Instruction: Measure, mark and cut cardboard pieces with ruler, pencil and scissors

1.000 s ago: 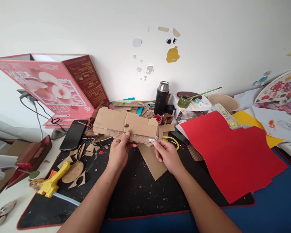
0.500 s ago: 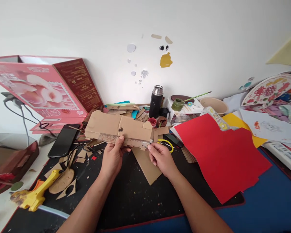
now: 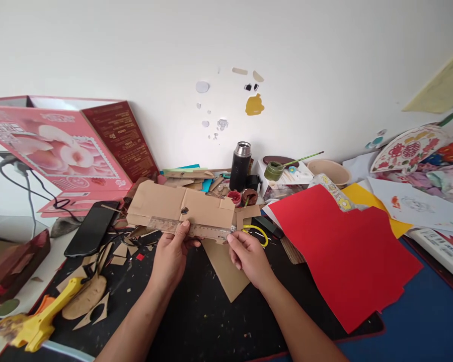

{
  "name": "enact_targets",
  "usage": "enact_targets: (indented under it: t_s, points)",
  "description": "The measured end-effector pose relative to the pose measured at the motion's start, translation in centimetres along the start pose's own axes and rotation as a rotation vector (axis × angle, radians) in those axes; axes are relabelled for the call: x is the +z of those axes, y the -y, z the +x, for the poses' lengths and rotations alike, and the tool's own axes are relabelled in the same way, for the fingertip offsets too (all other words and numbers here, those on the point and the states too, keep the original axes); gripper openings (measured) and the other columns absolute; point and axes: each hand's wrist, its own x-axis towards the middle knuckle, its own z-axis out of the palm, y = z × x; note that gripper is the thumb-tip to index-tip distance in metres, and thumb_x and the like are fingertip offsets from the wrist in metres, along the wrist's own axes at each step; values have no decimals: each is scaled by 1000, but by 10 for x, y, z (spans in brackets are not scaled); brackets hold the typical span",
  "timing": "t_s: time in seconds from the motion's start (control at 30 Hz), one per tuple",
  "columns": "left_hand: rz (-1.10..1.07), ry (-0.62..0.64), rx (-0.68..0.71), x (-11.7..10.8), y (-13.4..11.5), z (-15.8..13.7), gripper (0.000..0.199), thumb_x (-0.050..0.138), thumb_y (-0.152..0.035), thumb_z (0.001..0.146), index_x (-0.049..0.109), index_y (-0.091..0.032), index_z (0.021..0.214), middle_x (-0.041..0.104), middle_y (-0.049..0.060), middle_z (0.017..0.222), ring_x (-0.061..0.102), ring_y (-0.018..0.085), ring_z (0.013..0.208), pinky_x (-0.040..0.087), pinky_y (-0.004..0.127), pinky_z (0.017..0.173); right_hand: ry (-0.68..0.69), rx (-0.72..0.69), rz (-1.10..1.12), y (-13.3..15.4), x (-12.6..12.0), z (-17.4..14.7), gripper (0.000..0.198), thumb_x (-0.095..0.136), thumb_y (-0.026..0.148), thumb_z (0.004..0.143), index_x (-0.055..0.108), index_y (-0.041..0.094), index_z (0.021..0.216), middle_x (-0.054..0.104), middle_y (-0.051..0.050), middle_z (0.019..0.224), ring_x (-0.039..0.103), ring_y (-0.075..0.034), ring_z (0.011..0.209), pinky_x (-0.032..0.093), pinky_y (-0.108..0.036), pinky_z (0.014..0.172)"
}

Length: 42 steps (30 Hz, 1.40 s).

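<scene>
A creased piece of brown cardboard (image 3: 207, 208) with a small dark hole is held up over the desk. Along its lower edge lies a clear plastic ruler (image 3: 207, 232). My left hand (image 3: 172, 254) grips the cardboard and ruler together, thumb on the front and fingers behind, partly hidden. My right hand (image 3: 249, 254) pinches the ruler's right end between thumb and curled fingers; whether it also grips the cardboard there I cannot tell. Below hangs or lies another flat cardboard sheet (image 3: 228, 274), its upper part covered by the held piece.
A yellow glue gun (image 3: 56, 306), cardboard scraps (image 3: 121, 251) and a phone (image 3: 90, 229) lie at left. Behind stand a black thermos (image 3: 240, 168), paint jars (image 3: 249, 197) and a pink box (image 3: 71, 146). Red paper (image 3: 343, 256) lies at right, near yellow-handled scissors (image 3: 262, 234).
The view has tilted up slightly, so everything sits a little lower in the picture. Both hands keep the same hold on the cardboard and ruler.
</scene>
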Motion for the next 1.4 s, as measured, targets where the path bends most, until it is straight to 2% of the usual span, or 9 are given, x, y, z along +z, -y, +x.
enact_targets:
  t_s: [0.23, 0.43, 1.4]
  points:
    - [22, -6, -4, 0, -1, 0, 46, 100, -44, 65, 77, -14, 92, 78, 4, 79, 71, 16, 60, 57, 22, 46, 7, 15, 16, -3, 1, 2, 52, 69, 71, 90, 58, 22, 79, 50, 7, 51, 37, -9, 40, 25, -24, 42]
    - [25, 8, 9, -1, 0, 1, 41, 97, -42, 70, 76, -15, 93, 78, 3, 81, 71, 16, 61, 56, 22, 48, 1, 3, 2, 0, 1, 1, 51, 69, 70, 91, 57, 22, 77, 52, 6, 53, 39, -9, 40, 27, -24, 42]
    - [-3, -1, -8, 4, -1, -2, 47, 100, -46, 63, 73, -16, 87, 74, 1, 75, 68, 14, 56, 55, 22, 46, -6, -33, -73, 3, 0, -2, 50, 65, 69, 93, 57, 22, 78, 51, 6, 53, 40, -11, 41, 30, -25, 45]
